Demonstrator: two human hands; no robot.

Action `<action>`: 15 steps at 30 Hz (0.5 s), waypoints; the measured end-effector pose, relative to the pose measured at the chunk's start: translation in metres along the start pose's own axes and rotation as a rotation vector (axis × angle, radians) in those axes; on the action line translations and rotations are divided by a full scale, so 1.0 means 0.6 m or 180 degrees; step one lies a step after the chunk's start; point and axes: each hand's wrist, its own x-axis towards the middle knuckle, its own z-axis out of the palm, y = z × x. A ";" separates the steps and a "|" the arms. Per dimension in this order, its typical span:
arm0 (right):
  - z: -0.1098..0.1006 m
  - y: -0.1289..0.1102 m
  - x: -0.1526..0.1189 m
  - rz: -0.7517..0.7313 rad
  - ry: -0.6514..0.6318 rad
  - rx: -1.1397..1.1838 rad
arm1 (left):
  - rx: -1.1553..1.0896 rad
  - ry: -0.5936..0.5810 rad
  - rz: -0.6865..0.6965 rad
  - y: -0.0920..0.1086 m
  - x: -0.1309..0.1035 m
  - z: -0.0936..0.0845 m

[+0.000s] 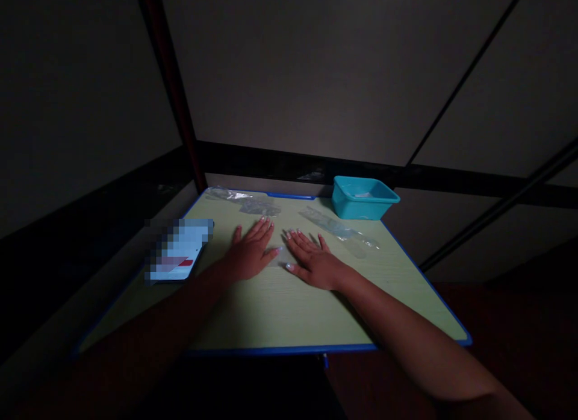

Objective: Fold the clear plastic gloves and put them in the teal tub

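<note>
Both hands lie palm down near the middle of a pale green table (280, 317) with a blue edge. My left hand (251, 250) is flat with its fingers stretched forward. My right hand (311, 258) rests the same way, fingers apart and angled to the left. Between the two thumbs shows a small clear plastic piece (279, 258), partly hidden under the hands. Beyond my left fingertips lies a crumpled clear plastic bag (259, 208). A long clear plastic bag (332, 223) stretches past my right fingers.
A turquoise plastic basket (361, 209) stands at the back right corner, with something pale inside. On the left edge lies a tablet or phone with a lit, blurred screen (180, 251). Another clear plastic wrapper (226, 194) sits at the back left. Walls (289, 76) rise behind the table.
</note>
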 end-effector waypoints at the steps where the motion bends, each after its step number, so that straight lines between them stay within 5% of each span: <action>1: 0.002 -0.006 0.001 -0.0141 -0.0048 0.0020 | 0.0000 -0.0035 0.0141 0.006 -0.002 0.005; 5: 0.003 -0.016 0.000 -0.0215 -0.0293 0.0046 | -0.0001 -0.0200 0.0340 0.017 -0.007 0.018; 15: -0.023 -0.006 -0.028 0.0743 -0.0724 -0.0023 | 0.0025 -0.0304 -0.0022 0.001 -0.007 0.019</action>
